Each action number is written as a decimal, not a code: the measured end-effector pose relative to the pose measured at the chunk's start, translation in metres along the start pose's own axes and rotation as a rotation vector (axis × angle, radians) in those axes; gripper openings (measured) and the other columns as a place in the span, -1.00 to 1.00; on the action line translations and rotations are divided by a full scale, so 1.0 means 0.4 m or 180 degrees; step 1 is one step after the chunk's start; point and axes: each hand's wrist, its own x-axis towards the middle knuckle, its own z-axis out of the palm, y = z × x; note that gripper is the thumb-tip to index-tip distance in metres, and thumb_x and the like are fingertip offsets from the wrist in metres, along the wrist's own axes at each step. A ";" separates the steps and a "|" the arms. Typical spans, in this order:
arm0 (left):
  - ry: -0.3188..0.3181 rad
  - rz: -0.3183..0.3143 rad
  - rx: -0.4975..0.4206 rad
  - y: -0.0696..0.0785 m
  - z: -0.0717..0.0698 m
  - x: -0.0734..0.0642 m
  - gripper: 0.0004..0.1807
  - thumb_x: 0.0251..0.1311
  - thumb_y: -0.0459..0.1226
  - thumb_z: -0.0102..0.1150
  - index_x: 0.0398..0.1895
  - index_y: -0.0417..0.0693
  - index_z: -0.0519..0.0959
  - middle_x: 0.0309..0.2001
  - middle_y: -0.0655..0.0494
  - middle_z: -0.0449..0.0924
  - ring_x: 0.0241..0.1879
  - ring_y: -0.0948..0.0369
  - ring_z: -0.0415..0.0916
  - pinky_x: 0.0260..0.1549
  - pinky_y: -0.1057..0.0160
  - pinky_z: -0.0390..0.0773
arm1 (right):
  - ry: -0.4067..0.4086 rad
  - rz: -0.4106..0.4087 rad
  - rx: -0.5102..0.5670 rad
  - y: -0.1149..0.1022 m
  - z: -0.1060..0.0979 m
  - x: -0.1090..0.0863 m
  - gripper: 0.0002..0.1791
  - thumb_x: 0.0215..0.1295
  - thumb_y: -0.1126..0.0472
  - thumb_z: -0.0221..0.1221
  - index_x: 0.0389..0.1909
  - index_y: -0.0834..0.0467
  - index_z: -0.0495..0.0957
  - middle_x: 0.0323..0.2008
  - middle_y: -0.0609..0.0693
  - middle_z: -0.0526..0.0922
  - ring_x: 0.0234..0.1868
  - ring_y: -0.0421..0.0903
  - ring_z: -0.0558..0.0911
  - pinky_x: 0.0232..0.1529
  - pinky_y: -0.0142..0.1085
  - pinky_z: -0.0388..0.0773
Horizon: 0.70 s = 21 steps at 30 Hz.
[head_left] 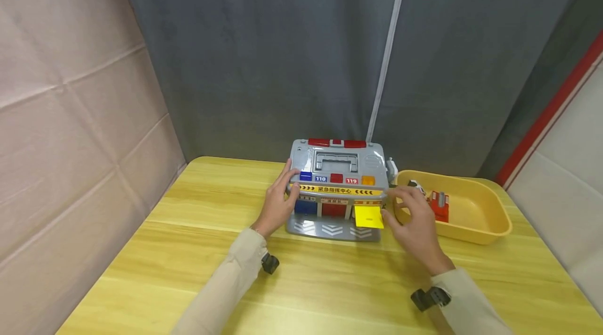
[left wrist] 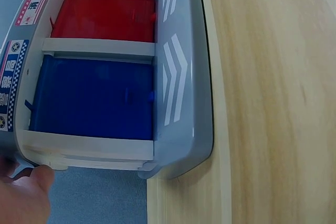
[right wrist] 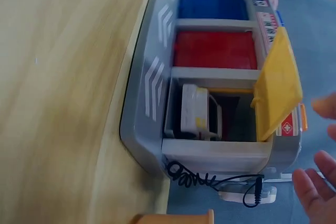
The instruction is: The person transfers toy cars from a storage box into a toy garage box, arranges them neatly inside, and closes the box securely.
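Station (head_left: 337, 191) on table (head_left: 320, 282), curtain (head_left: 282, 63) behind. Van (right wrist: 193, 111) in station's rightmost bay, raised door (right wrist: 281, 85) over the bay front. Bin (head_left: 471, 230) right of station, toys (head_left: 439, 212) in its left part. Left hand (head_left: 277, 204) on station's left end; right hand (head_left: 416, 222) at right end.

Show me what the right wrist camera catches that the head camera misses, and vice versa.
Only the right wrist view shows the white toy vehicle inside the toy station. Only the head view shows the red toy vehicle in the tray and the station's top handle. Both show the station's open yellow flap, red door and blue door, plus the left hand and right hand.
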 end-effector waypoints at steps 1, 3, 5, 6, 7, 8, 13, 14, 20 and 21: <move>0.0007 0.0004 0.0007 0.000 0.000 0.000 -0.60 0.48 -0.17 -0.07 0.32 0.06 0.45 0.63 0.16 0.00 0.58 0.06 0.06 0.55 0.00 0.14 | -0.0059 -0.0120 -0.0061 0.001 0.002 0.002 -0.49 -0.04 0.47 0.45 0.02 0.28 0.62 0.06 0.21 0.57 0.06 0.01 0.51 0.02 -0.59 0.49; 0.0011 0.0011 0.0015 -0.001 -0.001 0.001 -0.60 0.48 -0.17 -0.08 0.32 0.07 0.45 0.63 0.17 0.00 0.58 0.05 0.06 0.55 -0.01 0.14 | -0.0218 -0.0237 -0.0109 0.003 0.005 0.006 -0.39 -0.08 0.44 0.48 0.10 0.24 0.59 0.15 0.23 0.53 0.15 0.14 0.48 0.17 -0.23 0.54; -0.0008 -0.0013 0.0009 -0.001 -0.001 0.001 -0.60 0.49 -0.17 -0.08 0.33 0.08 0.44 0.63 0.21 -0.03 0.59 0.07 0.05 0.56 0.01 0.13 | -0.0387 -0.0258 -0.0135 0.004 0.009 0.008 -0.31 -0.09 0.42 0.49 0.18 0.22 0.54 0.23 0.23 0.48 0.25 0.19 0.41 0.22 0.10 0.50; -0.0020 -0.0029 0.0004 -0.001 -0.002 0.001 -0.60 0.49 -0.16 -0.08 0.33 0.09 0.44 0.63 0.25 -0.04 0.59 0.08 0.04 0.56 0.01 0.13 | -0.0473 -0.0260 -0.0144 0.006 0.010 0.010 -0.27 -0.08 0.42 0.49 0.21 0.21 0.52 0.27 0.23 0.45 0.29 0.21 0.38 0.24 0.22 0.46; -0.0028 -0.0042 -0.0005 -0.001 -0.002 0.001 -0.60 0.49 -0.16 -0.08 0.33 0.09 0.44 0.63 0.26 -0.05 0.59 0.09 0.04 0.56 0.02 0.12 | -0.0550 -0.0264 -0.0145 0.009 0.013 0.011 -0.24 -0.08 0.42 0.49 0.25 0.20 0.49 0.30 0.23 0.43 0.32 0.22 0.35 0.26 0.30 0.43; -0.0034 -0.0051 -0.0008 -0.001 -0.002 0.001 -0.60 0.49 -0.16 -0.08 0.33 0.09 0.44 0.62 0.28 -0.05 0.59 0.09 0.03 0.56 0.03 0.12 | -0.0612 -0.0273 -0.0140 0.011 0.015 0.013 -0.21 -0.08 0.42 0.49 0.27 0.20 0.47 0.33 0.23 0.41 0.34 0.22 0.33 0.28 0.31 0.42; -0.0038 -0.0042 -0.0006 0.002 -0.002 -0.001 -0.60 0.49 -0.17 -0.08 0.33 0.08 0.44 0.62 0.28 -0.05 0.59 0.10 0.03 0.56 0.04 0.12 | -0.0863 -0.0288 -0.0219 0.024 0.029 0.026 -0.03 -0.10 0.39 0.52 0.42 0.14 0.34 0.44 0.23 0.31 0.41 0.25 0.28 0.31 0.30 0.44; -0.0036 -0.0033 -0.0004 0.002 -0.002 -0.001 -0.60 0.49 -0.17 -0.08 0.33 0.07 0.44 0.63 0.26 -0.05 0.59 0.10 0.03 0.56 0.04 0.12 | -0.0911 -0.0277 -0.0246 0.024 0.032 0.031 0.00 -0.10 0.38 0.52 0.45 0.12 0.31 0.46 0.22 0.28 0.42 0.25 0.28 0.32 0.29 0.44; -0.0024 -0.0001 -0.0003 -0.002 -0.002 0.002 -0.60 0.50 -0.17 -0.07 0.34 0.06 0.44 0.63 0.20 -0.03 0.59 0.09 0.04 0.56 0.03 0.13 | -0.0998 -0.0261 -0.0432 0.032 0.054 0.057 0.14 -0.17 0.36 0.57 0.51 0.05 0.21 0.44 0.21 0.28 0.40 0.24 0.28 0.36 0.28 0.41; -0.0024 -0.0008 -0.0004 -0.003 -0.002 0.002 -0.60 0.50 -0.17 -0.07 0.34 0.07 0.43 0.63 0.21 -0.04 0.59 0.09 0.04 0.56 0.03 0.13 | -0.0979 -0.0271 -0.0461 0.035 0.059 0.060 0.16 -0.19 0.35 0.58 0.51 0.04 0.21 0.42 0.21 0.29 0.39 0.23 0.27 0.36 0.27 0.42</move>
